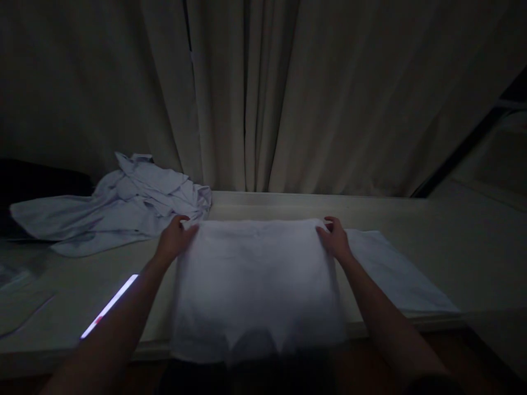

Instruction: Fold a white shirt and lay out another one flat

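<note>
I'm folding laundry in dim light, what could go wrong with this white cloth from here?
The white cloth overhangs the table front edge, so it may slide off once the left hand and right hand release its far corners. It also overlaps the folded piece and could drag it askew.

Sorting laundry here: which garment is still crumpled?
The shirt heap at far left, beyond the left hand; the cloth both hands hold and the one at right lie flat.
</note>
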The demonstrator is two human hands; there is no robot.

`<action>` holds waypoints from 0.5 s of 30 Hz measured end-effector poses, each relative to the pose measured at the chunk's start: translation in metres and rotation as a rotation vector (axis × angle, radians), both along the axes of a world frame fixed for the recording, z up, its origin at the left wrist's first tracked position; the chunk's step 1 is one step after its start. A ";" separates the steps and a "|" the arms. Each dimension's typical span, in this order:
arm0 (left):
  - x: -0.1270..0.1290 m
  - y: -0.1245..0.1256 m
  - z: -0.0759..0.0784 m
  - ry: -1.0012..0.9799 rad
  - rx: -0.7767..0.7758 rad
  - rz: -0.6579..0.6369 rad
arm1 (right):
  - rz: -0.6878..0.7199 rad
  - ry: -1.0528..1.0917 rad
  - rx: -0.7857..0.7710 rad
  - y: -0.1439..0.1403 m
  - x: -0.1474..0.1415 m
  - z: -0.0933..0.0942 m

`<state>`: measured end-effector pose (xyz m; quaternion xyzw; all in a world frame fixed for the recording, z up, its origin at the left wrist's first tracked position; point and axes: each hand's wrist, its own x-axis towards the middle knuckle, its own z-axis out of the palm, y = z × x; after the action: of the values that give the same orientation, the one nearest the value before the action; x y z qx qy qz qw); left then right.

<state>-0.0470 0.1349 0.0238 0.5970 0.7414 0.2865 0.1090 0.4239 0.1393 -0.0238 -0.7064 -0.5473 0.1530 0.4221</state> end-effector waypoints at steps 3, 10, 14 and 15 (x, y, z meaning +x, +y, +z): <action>0.011 -0.006 -0.045 0.021 -0.060 -0.071 | 0.060 -0.146 -0.049 -0.003 -0.009 -0.046; 0.003 -0.147 -0.141 0.219 -0.177 -0.349 | 0.155 -0.311 -0.197 -0.126 -0.002 -0.132; 0.029 -0.202 -0.179 0.296 -0.169 -0.472 | 0.054 -0.431 -0.330 -0.167 0.007 -0.155; 0.042 -0.209 -0.186 0.298 -0.170 -0.499 | 0.038 -0.461 -0.368 -0.170 0.007 -0.155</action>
<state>-0.0051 -0.0740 -0.1622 0.7848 0.6011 0.0971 0.1159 0.4305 -0.0308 -0.1792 -0.7767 -0.6050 0.0930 0.1484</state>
